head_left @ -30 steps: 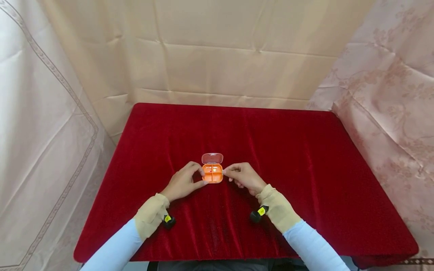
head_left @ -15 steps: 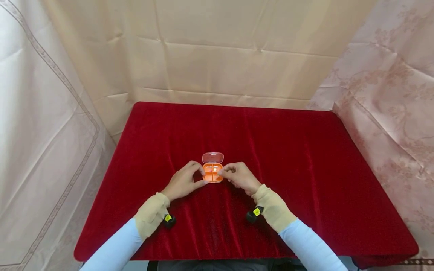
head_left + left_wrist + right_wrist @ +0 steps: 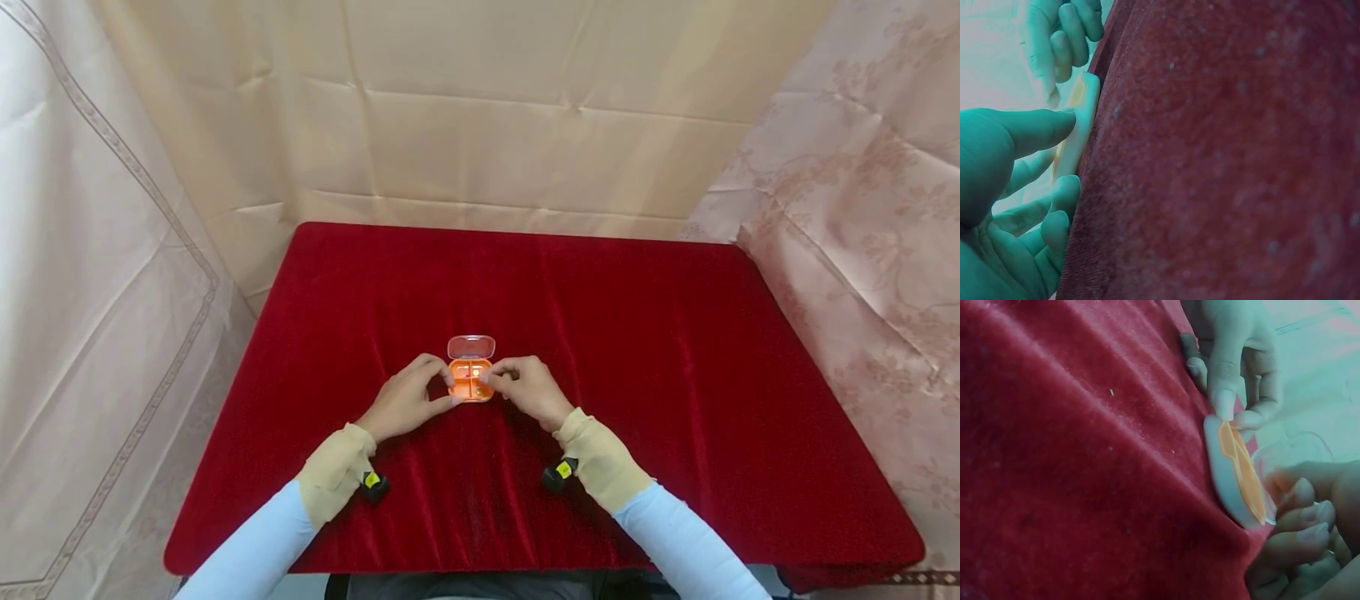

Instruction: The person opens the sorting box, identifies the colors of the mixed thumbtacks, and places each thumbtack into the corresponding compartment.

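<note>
A small orange pill box (image 3: 460,391) with several compartments lies on the table, its clear lid (image 3: 471,347) raised at the far side. Small specks of red and white show in its far compartments, and a yellowish spot in the near right one. My left hand (image 3: 408,398) grips the box's left side between thumb and fingers; the left wrist view shows this thumb on the box's edge (image 3: 1085,125). Over the right compartments, my right hand (image 3: 534,392) has thumb and index fingertip close together. Whether anything is between those fingertips is hidden, also in the right wrist view.
Dark red velvet cloth (image 3: 637,333) covers the table and forms soft folds. Beige curtain (image 3: 465,150) hangs behind it, with pale patterned drapes (image 3: 862,208) at the sides. A wrist camera (image 3: 557,475) sits under each forearm.
My right hand has moved a little left, from beside the box to over its right compartments. A yellowish spot now shows in the near right compartment. The left hand keeps its grip.
</note>
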Demonstrator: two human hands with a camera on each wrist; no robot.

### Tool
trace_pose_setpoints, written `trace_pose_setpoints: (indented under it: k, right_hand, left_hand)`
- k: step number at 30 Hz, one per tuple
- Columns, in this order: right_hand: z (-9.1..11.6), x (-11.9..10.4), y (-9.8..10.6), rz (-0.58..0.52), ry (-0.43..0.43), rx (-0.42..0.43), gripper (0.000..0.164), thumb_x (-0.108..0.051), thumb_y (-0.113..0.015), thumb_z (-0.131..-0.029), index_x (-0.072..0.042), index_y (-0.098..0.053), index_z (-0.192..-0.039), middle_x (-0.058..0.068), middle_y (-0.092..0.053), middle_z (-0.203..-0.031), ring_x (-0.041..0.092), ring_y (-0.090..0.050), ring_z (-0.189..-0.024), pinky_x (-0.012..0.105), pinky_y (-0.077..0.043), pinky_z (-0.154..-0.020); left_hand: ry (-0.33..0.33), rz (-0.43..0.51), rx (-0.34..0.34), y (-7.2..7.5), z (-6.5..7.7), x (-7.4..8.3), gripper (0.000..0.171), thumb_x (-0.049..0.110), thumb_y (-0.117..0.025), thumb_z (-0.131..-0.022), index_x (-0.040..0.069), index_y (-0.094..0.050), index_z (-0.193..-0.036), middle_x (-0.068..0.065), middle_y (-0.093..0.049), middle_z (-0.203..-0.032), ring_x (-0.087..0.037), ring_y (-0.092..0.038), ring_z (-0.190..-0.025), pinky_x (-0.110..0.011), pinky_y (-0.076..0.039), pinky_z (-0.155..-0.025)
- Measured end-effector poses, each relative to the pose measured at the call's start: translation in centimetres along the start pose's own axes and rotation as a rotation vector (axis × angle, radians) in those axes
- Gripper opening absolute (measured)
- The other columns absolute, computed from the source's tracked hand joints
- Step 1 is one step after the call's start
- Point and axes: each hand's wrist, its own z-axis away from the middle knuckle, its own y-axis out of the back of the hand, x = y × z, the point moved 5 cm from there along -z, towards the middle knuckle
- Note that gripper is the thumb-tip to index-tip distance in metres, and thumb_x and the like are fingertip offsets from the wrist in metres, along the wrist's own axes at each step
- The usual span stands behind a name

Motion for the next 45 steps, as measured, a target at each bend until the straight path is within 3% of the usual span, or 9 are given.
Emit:
trace_pose_setpoints:
  k: [6,12,20,36,45]
  right_hand:
    - [-0.5,1.0,3.2,-0.039,-0.082,0.142,0.017,-0.025,-0.068,-0.093,-0.012,-0.073,-0.100,0.007,-0.056,-0.071,0.012,-0.040,-0.050,0.025,-0.031,-0.042]
    - [-1.2,2.9,5.1,0.085,-0.126,0.160,0.011,-0.023,-0.068,-0.092,-0.015,-0.070,-0.099,0.008,-0.058,-0.071,0.012,-0.040,-0.043,0.026,-0.034,-0.039]
    - [-1.5,3.4,4.9,0.214,-0.083,0.192,0.011,-0.030,-0.068,-0.092,-0.018,-0.067,-0.094,0.005,-0.062,-0.072,0.017,-0.048,-0.041,0.033,-0.045,-0.040]
    - [-1.6,3.8,5.2,0.169,-0.103,0.210,0.008,-0.023,-0.060,-0.097,-0.015,-0.062,-0.097,0.009,-0.063,-0.070,0.019,-0.051,-0.045,0.035,-0.047,-0.041]
    - [-1.5,2.8,4.9,0.280,-0.012,0.199,0.016,-0.031,-0.066,-0.093,-0.015,-0.063,-0.091,0.005,-0.060,-0.067,0.022,-0.053,-0.041,0.035,-0.047,-0.039]
  left_hand:
    - [0.011,0.024,-0.015,0.0,0.0,-0.1,0.022,0.040,-0.072,-0.086,0.027,-0.058,-0.098,0.013,-0.051,-0.117,-0.008,-0.053,-0.069,-0.026,-0.046,-0.061]
    - [0.014,0.027,-0.018,0.2,0.2,-0.1,0.023,0.040,-0.072,-0.086,0.027,-0.058,-0.099,0.013,-0.050,-0.117,-0.008,-0.053,-0.067,-0.026,-0.046,-0.061]
    - [0.023,0.035,-0.025,0.0,0.1,-0.1,0.024,0.042,-0.072,-0.087,0.027,-0.057,-0.099,0.012,-0.050,-0.118,-0.008,-0.053,-0.066,-0.027,-0.046,-0.060]
    - [-0.005,0.034,-0.017,-0.2,0.2,-0.3,0.023,0.040,-0.072,-0.087,0.027,-0.058,-0.099,0.012,-0.050,-0.118,-0.007,-0.053,-0.068,-0.026,-0.046,-0.060]
    - [0.014,0.047,-0.019,-0.1,0.1,-0.3,0.023,0.040,-0.073,-0.086,0.027,-0.058,-0.098,0.012,-0.050,-0.118,-0.008,-0.053,-0.066,-0.027,-0.046,-0.060]
